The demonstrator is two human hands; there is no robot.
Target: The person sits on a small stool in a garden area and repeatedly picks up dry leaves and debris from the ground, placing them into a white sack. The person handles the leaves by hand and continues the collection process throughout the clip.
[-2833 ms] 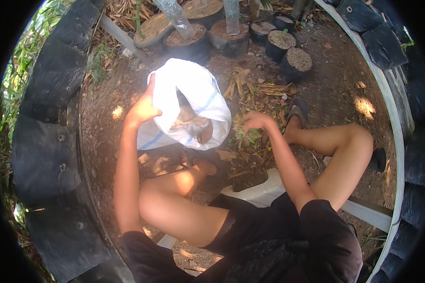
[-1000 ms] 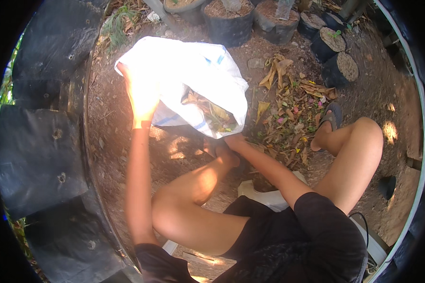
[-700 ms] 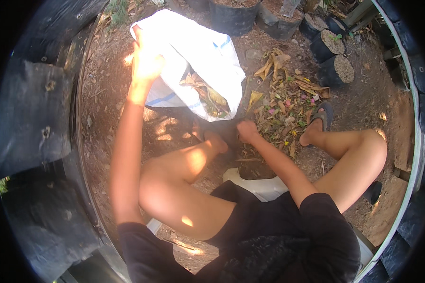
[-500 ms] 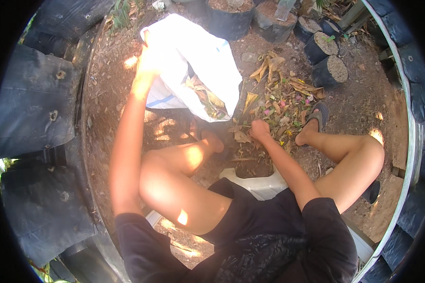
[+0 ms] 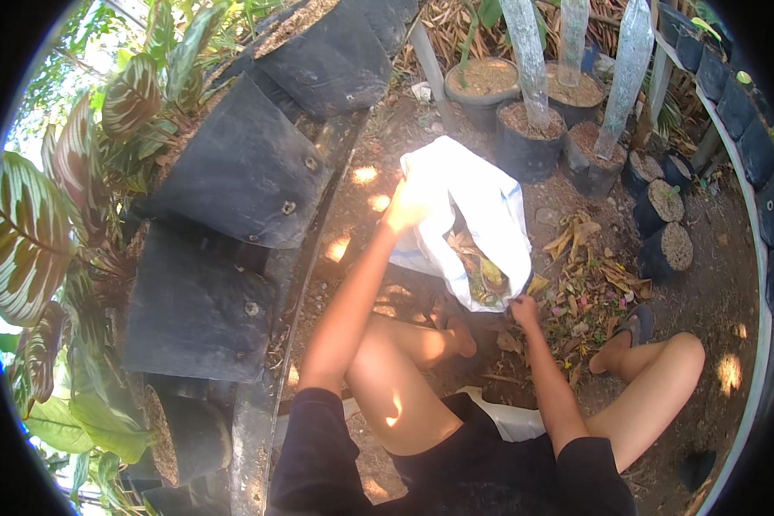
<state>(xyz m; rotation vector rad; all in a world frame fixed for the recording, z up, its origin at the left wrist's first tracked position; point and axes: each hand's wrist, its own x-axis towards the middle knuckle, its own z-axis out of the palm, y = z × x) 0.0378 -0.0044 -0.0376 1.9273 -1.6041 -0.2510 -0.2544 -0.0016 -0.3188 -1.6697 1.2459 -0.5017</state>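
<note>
A white woven sack (image 5: 488,187) with thin blue stripes lies on the soil in front of me, its mouth facing me. Dry leaves (image 5: 488,273) show inside the opening. My left hand (image 5: 410,206) is closed on the sack's upper left side, partly washed out by sunlight. At the lower right corner of the mouth, my right hand (image 5: 522,310) pinches the sack's edge. Just right of the sack, a heap of leaf litter (image 5: 589,288) with yellow leaves and pink petals lies between it and my sandalled right foot (image 5: 621,344).
Black planter bags (image 5: 232,163) line a ledge on the left, with striped-leaf plants (image 5: 30,228) beyond. Several black pots (image 5: 529,155) of soil stand at the back, some with plastic-wrapped stems (image 5: 625,73). A pale curved rail (image 5: 752,215) bounds the right. I sit on a white stool (image 5: 512,421).
My right hand has moved from the leaf litter to the edge of the sack's mouth and closed on it. My left hand keeps its hold. The view has swung left and up.
</note>
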